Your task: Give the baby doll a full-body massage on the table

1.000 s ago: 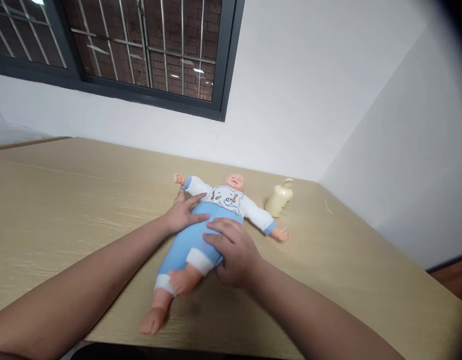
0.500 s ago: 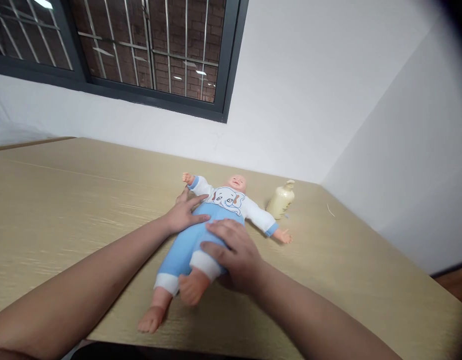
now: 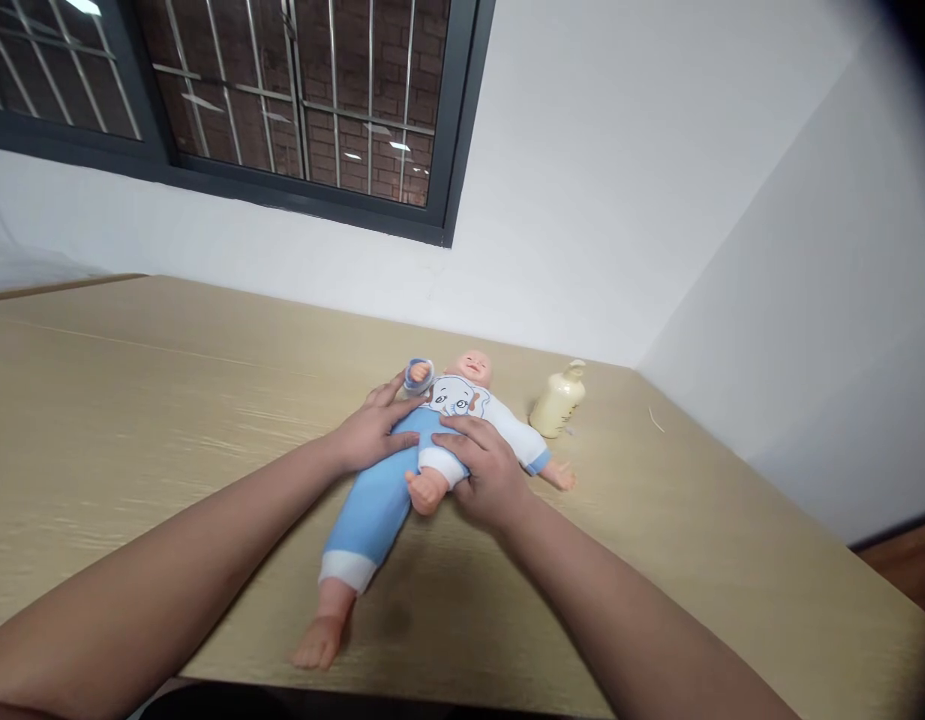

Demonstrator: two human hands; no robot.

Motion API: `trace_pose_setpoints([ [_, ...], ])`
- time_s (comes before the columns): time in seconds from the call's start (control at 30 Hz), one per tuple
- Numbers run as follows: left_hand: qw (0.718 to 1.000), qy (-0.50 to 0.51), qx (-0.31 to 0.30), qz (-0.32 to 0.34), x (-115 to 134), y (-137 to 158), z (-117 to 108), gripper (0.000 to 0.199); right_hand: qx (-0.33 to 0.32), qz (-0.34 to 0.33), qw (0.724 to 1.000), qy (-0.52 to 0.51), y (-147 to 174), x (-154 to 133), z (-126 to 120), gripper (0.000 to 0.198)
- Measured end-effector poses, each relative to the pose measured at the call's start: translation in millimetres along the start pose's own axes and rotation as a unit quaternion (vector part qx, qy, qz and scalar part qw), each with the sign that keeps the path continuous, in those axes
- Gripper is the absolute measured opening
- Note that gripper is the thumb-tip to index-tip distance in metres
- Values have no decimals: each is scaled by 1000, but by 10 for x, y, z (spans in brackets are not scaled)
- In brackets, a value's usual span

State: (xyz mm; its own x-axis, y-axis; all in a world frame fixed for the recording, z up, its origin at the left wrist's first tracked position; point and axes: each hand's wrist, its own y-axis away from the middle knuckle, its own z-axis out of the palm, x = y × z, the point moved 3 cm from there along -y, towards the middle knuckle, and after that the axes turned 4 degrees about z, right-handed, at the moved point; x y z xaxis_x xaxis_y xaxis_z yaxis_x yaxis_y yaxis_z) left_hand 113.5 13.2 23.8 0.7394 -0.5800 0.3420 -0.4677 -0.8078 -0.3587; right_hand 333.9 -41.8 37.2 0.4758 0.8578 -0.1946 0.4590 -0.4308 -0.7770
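A pale wooden table (image 3: 169,400) meets a white wall (image 3: 597,180) beyond the doll (image 3: 376,505), which lies face up on it. A bottle (image 3: 558,405) stands near the doll's outstretched arm. The left hand (image 3: 376,430) rests spread over the doll's side and other arm; the right hand (image 3: 492,475) is curled round its raised, bent leg. The step in hand looks like bending that leg; the next move calls for gentle, steady control of it.
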Motion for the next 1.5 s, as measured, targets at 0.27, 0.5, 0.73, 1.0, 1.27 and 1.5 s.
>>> trace_pose_setpoints([
  [0.27, 987, 29, -1, -161, -187, 53, 76, 98, -73, -75, 994, -33, 150, -429, 74, 56],
  [0.5, 973, 39, -31, -225, -225, 61, 79, 103, -209, -139, 968, 28, 240, -523, 230, 51],
  [0.73, 980, 30, -16, -195, -210, 49, 71, 101, -170, -172, 970, 20, 145, -539, 150, 40],
  [1.0, 999, -8, 14, -36, -72, 6, -14, 75, -4, -58, 998, -12, -16, -125, -104, 34],
  [1.27, 999, 27, -3, 30, -14, -14, -32, 71, -38, -17, 998, -37, -31, 57, -22, 35],
  [1.5, 992, 63, 29, -109, -213, 41, 56, 90, -118, -84, 988, -54, 64, -332, 2, 45],
])
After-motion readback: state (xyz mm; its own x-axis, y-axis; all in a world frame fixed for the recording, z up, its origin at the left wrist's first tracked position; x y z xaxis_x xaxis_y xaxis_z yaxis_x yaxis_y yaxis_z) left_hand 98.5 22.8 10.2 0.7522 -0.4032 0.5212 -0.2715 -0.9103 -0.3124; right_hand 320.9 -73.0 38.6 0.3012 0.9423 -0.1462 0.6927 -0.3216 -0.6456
